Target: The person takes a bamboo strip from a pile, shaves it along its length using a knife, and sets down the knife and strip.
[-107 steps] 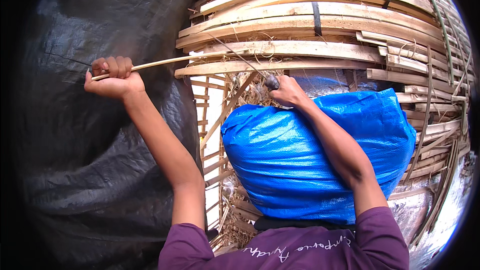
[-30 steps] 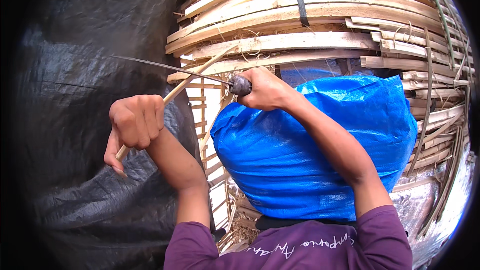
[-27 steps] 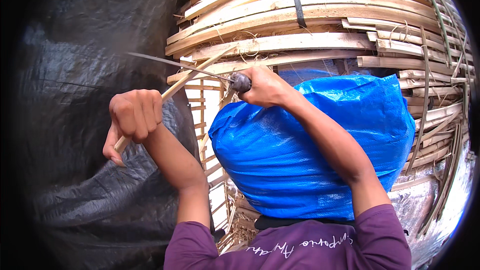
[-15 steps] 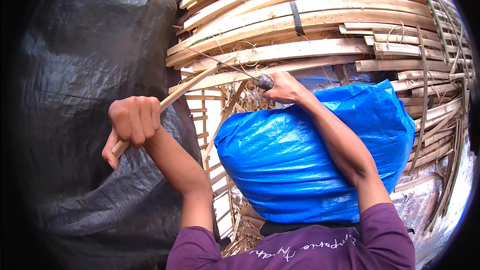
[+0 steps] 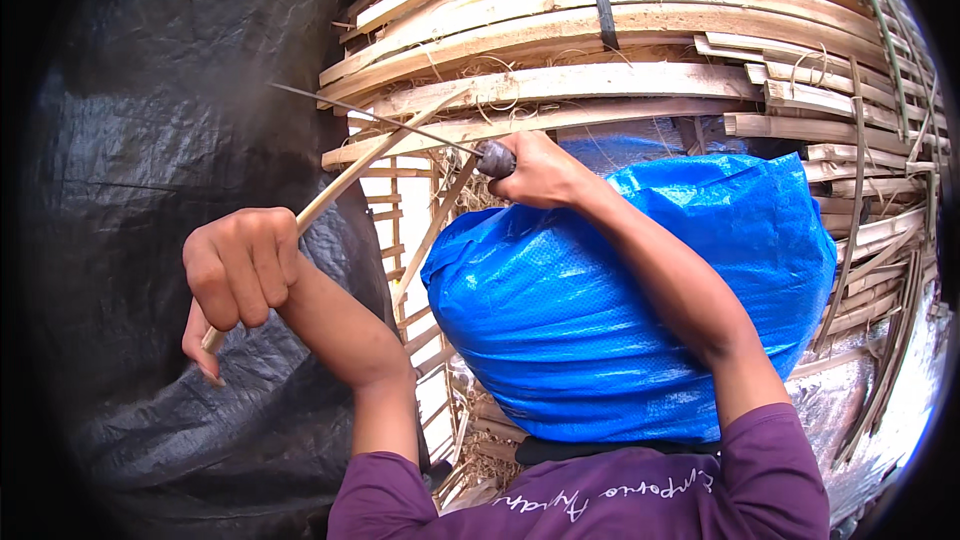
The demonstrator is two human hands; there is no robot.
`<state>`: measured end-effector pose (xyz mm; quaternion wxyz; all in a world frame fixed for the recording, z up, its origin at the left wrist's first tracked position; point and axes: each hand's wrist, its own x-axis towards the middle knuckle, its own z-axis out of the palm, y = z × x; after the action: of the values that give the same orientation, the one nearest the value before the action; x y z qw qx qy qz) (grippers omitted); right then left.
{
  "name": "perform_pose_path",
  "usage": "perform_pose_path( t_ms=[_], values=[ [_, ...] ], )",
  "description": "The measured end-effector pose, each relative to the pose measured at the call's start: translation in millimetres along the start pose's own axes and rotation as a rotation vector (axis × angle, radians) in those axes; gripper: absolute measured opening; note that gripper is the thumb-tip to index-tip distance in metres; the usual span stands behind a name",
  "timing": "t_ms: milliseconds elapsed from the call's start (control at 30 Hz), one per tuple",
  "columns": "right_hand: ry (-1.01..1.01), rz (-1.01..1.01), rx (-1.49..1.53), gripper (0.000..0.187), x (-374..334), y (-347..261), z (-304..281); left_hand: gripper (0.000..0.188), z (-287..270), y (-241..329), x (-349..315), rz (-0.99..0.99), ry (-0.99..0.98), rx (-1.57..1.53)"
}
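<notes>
My left hand [image 5: 243, 270] is closed around the lower part of a pale bamboo strip [image 5: 345, 180], which slants up and to the right. My right hand [image 5: 545, 175] grips the dark, wrapped handle of a knife [image 5: 495, 158]. The knife's long thin blade, seen nearly edge-on, points up and left and crosses the strip below its upper end. Whether blade and strip touch, I cannot tell. Over my lap lies a bulging blue tarp sheet [image 5: 600, 340], beneath my right forearm.
Bundles of split bamboo strips [image 5: 660, 30] with black ties lie ahead, and more are piled at the right [image 5: 870, 240]. A black plastic sheet [image 5: 150, 190] covers the left side. A bamboo slat lattice [image 5: 395, 210] and fibrous shavings show between sheet and tarp.
Both hands have shifted left, the left one also down. The knife's blade has slid left across the strip, and its tip now reaches farther over the black sheet.
</notes>
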<state>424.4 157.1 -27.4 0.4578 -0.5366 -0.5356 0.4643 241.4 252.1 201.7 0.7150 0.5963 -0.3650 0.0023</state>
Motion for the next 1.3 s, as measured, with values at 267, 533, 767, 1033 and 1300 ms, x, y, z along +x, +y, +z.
perform_pose_path(
  t_ms=[267,533,767,1033,1300],
  values=[
    [0.108,0.121,-0.065,0.017,0,28,-13,0.038,-7,-13,15,-0.035,-0.057,0.016],
    [-0.041,-0.094,-0.136,0.021,-22,-37,-12,0.038,5,-16,6,0.009,0.000,0.034],
    [0.072,0.181,-0.096,0.022,5,48,-18,0.035,3,-16,6,0.049,0.038,-0.003],
    [-0.006,0.096,-0.139,0.024,-10,0,-27,0.035,-4,-14,3,0.037,0.043,-0.005],
    [-0.025,0.088,-0.056,0.022,5,17,-13,0.035,0,-4,-1,0.059,0.046,0.022]
  ],
)
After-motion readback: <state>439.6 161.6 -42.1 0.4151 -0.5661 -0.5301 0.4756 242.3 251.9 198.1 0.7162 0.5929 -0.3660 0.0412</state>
